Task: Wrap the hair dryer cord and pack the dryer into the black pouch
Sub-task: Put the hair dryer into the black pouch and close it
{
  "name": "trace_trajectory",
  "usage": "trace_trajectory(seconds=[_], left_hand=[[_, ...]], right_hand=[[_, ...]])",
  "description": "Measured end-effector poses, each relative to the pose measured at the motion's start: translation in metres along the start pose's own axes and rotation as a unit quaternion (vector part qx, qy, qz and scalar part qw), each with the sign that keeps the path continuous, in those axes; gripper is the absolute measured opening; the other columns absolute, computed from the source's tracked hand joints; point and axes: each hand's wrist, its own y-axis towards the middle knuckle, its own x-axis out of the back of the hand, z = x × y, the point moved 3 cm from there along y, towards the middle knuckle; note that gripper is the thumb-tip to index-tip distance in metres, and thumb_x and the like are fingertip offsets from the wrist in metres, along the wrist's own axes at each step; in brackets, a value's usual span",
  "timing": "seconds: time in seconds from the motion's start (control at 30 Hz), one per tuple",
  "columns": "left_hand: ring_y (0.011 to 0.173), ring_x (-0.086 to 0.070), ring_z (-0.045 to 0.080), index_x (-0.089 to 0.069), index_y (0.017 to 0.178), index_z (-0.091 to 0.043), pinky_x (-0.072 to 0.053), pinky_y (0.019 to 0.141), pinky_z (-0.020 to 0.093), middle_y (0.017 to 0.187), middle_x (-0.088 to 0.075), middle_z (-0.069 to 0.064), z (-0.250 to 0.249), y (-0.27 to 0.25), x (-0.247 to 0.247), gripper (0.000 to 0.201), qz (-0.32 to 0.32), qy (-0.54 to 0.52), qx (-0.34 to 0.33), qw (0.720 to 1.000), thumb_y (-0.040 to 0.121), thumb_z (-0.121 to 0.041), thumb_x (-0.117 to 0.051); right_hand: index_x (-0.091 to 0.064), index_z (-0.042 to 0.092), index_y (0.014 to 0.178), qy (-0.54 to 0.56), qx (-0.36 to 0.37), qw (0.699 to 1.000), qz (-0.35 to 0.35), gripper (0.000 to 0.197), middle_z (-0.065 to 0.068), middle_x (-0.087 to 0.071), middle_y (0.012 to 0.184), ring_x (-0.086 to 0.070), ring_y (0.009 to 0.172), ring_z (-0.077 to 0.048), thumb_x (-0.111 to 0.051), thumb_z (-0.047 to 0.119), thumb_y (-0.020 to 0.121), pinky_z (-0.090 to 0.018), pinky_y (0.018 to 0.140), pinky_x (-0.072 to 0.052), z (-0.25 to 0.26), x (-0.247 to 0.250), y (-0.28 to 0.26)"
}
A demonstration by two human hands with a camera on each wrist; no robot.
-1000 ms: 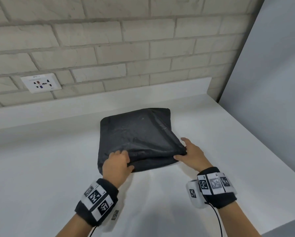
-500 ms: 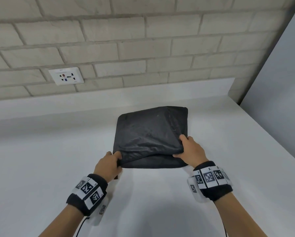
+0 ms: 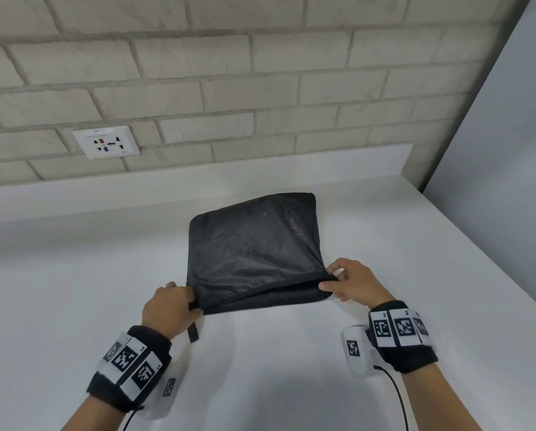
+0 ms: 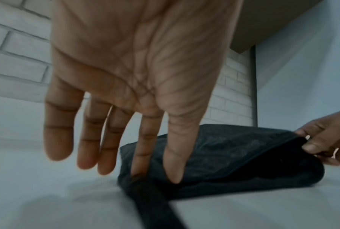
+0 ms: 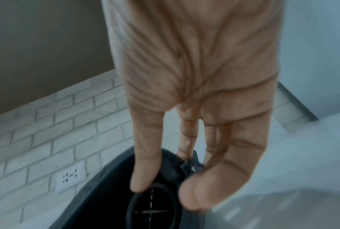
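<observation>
1. Black pouch lying flat on the white surface, near edge toward the person, mouth slightly parted.
2. Left hand at the pouch's near left corner, thumb and forefinger pinching the fabric by a black strap; other fingers straight and loose.
3. Right hand pinching the near right corner, grip clamped at the zipper end.
4. Wall socket in the brick wall behind.
</observation>
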Motion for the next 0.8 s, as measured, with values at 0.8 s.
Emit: trace_trajectory(seconds=[0.8], left_hand=[[0.089, -0.063, 0.024, -0.058, 0.082, -0.014, -0.048, 0.073, 0.031, 0.094, -0.068, 0.004, -0.208, -0.003, -0.015, 0.023, -0.051, -0.218, -0.156, 0.962, 0.081, -0.037, -0.061]], right_hand=[[-0.068, 0.014, 0.094, 0.233, 0.013, 0.972, -0.025, 0.027, -0.003, -0.067, 0.081, -0.064, 0.074, -0.014, -0.046, 0.029, 0.095, -0.013, 0.065, -0.055, -0.001, 0.011, -0.020]])
